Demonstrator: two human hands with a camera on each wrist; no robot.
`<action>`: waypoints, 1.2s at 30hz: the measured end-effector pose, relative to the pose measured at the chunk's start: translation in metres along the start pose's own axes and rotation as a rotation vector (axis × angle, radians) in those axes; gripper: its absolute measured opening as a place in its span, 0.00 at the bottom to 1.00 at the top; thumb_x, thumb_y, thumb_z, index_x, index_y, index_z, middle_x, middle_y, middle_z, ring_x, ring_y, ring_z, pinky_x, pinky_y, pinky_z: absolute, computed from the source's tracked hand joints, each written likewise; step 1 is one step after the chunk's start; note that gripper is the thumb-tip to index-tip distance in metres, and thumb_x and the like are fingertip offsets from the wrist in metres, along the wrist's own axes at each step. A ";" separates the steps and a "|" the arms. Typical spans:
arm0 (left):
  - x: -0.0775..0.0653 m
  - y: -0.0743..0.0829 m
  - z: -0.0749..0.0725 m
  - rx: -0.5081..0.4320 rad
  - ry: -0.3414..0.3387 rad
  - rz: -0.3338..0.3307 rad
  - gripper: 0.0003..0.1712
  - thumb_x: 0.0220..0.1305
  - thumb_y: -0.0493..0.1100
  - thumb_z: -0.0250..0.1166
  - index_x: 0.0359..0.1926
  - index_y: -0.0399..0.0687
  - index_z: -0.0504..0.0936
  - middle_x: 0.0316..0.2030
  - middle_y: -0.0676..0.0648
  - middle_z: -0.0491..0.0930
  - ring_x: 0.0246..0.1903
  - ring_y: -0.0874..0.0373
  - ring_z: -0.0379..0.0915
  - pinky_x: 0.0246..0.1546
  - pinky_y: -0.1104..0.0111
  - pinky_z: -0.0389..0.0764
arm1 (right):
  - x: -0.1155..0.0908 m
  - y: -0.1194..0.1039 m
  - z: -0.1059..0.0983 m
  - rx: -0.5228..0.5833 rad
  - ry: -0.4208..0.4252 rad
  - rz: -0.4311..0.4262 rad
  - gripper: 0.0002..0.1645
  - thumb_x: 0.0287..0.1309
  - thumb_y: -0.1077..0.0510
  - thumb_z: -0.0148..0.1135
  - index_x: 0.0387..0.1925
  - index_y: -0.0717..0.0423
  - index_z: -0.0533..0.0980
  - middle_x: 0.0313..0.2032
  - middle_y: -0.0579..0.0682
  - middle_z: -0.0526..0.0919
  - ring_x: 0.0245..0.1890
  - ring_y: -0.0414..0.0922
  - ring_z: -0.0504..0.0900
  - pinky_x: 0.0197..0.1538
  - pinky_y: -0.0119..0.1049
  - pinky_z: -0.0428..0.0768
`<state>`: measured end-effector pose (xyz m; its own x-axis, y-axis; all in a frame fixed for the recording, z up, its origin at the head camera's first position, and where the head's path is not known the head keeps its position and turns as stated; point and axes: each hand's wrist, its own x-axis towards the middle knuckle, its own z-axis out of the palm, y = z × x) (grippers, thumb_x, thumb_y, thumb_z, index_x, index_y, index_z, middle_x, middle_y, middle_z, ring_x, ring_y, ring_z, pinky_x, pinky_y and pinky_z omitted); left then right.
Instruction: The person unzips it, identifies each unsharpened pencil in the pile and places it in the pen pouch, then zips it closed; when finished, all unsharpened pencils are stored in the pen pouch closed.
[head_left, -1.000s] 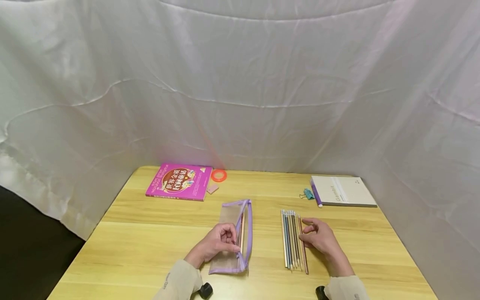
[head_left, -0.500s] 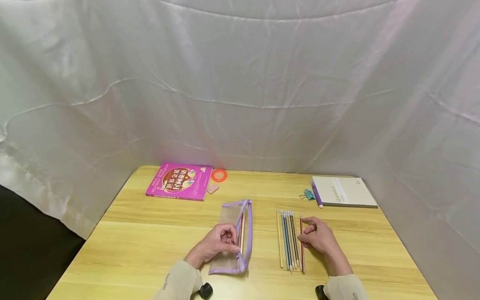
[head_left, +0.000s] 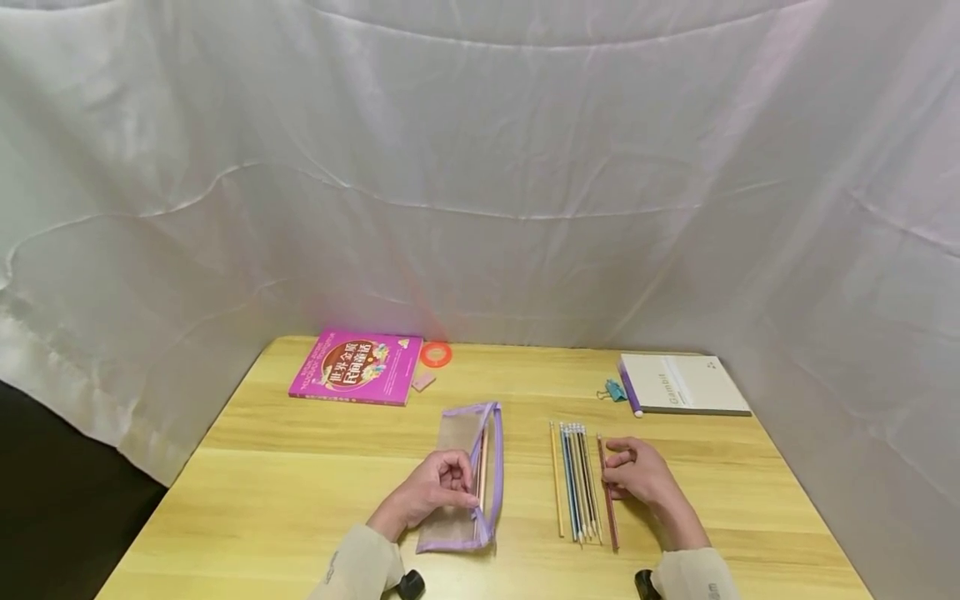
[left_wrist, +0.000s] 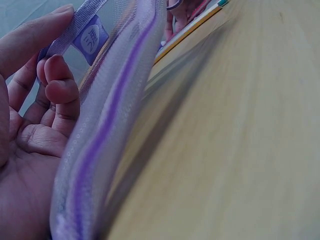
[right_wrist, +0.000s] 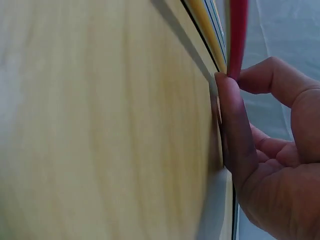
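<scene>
A mesh pencil case (head_left: pixel 450 533) with purple trim lies half open, with pencils inside (head_left: pixel 482 467). My left hand (head_left: pixel 431 490) pinches the case's edge between thumb and finger; a small purple tag (left_wrist: pixel 91 40) hangs beside the fingertips in the left wrist view. On the right, my right hand (head_left: pixel 643 475) holds a dark red pencil (head_left: pixel 611 521) between thumb and finger, also visible as a red shaft (right_wrist: pixel 238 35) in the right wrist view. Left of that pencil lies a row of several pencils (head_left: pixel 579 487), and a yellow pencil (head_left: pixel 557 483) sits slightly apart from them.
At the back left are a pink book (head_left: pixel 356 367), an orange-red tape ring (head_left: pixel 436 354) and a pink eraser (head_left: pixel 423 381). A notebook (head_left: pixel 686 383), a purple marker (head_left: pixel 630 387) and a teal binder clip (head_left: pixel 616 390) lie back right. Grey curtains (head_left: pixel 480 250) surround the wooden table.
The red pencil in my right hand has come away from the row, leaving a gap. The yellow pencil has shifted left of the others. My left hand keeps its hold on the case.
</scene>
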<state>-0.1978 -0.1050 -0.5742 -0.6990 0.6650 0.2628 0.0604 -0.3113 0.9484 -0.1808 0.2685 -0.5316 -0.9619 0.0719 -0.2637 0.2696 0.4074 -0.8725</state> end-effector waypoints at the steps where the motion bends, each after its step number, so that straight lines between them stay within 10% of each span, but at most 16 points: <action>1: -0.001 0.000 0.000 0.002 0.001 0.002 0.23 0.53 0.26 0.72 0.35 0.15 0.65 0.30 0.56 0.76 0.28 0.70 0.72 0.31 0.81 0.76 | 0.000 0.001 0.000 0.011 -0.001 0.002 0.35 0.55 0.74 0.66 0.66 0.73 0.68 0.40 0.59 0.79 0.30 0.47 0.84 0.31 0.44 0.88; 36: 0.000 0.000 -0.001 0.002 -0.001 -0.003 0.22 0.55 0.25 0.71 0.35 0.16 0.64 0.29 0.56 0.75 0.28 0.71 0.72 0.32 0.81 0.77 | 0.009 0.013 -0.015 0.215 -0.068 0.014 0.39 0.60 0.72 0.62 0.72 0.72 0.62 0.37 0.55 0.83 0.31 0.45 0.84 0.35 0.38 0.89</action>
<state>-0.1984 -0.1053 -0.5747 -0.6985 0.6665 0.2604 0.0599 -0.3082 0.9494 -0.1863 0.2878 -0.5388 -0.9548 0.0120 -0.2970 0.2932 0.2026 -0.9343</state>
